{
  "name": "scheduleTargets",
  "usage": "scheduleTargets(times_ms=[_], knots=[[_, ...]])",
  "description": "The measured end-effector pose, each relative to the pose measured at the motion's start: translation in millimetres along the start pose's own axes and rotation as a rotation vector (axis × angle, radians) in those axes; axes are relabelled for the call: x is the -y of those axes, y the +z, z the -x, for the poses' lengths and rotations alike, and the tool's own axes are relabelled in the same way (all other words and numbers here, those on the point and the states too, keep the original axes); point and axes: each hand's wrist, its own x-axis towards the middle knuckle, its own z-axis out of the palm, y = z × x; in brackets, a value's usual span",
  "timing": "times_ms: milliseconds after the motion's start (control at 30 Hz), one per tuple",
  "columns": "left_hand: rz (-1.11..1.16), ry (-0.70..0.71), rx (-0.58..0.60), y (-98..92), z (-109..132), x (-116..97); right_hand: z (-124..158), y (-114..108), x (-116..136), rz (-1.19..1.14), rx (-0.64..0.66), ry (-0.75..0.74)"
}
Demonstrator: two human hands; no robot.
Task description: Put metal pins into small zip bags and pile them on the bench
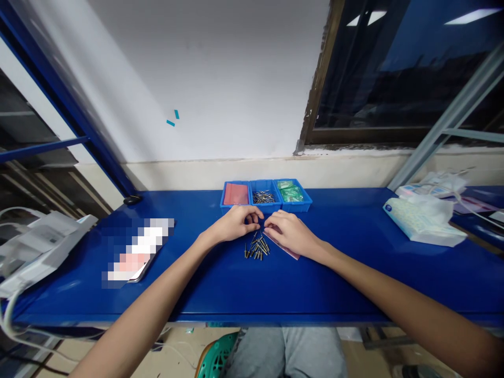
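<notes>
Several metal blind rivets lie in a loose pile on the blue table, just below my hands. My left hand hovers at the upper left of the pile, its fingers bent and the thumb apart from them; I see nothing in it. Opposite it, my right hand has its fingers curled at one end of a flat pink bag, which lies slanted and mostly covered by the hand. Behind the hands stand three joined blue bins: pink bags at left, more rivets in the middle, green packets at right.
A phone-like object, pixelated, lies left on the blue table. White power strips with cables sit at the far left. On the right is a tissue pack. A wall and window rise behind.
</notes>
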Motion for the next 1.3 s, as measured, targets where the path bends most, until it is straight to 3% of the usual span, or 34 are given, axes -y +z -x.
scheduleTargets(times_ms=[167, 700, 900, 1100, 1200, 1300], knots=[[-0.251, 0.056, 0.073, -3.1, 1.1, 6.1, 0.0, -1.0, 0.9, 0.013, -0.001, 0.009], [-0.259, 0.081, 0.083, -5.5, 2.7, 11.3, 0.3, -3.4, 2.6, 0.009, 0.020, 0.005], [-0.290, 0.071, -0.026, -5.3, 3.5, -2.9, 0.1, -2.2, 1.3, 0.020, -0.002, 0.011], [-0.136, 0.106, -0.142, 4.8, 2.7, -10.8, -1.2, -2.1, 2.2, -0.010, -0.068, 0.014], [-0.076, 0.147, -0.195, 10.3, 1.7, -13.2, -2.3, -2.7, 4.5, -0.091, -0.081, 0.052], [-0.189, 0.209, -0.224, 11.6, 2.6, -15.9, -3.6, -3.6, 6.6, -0.213, -0.111, 0.095]])
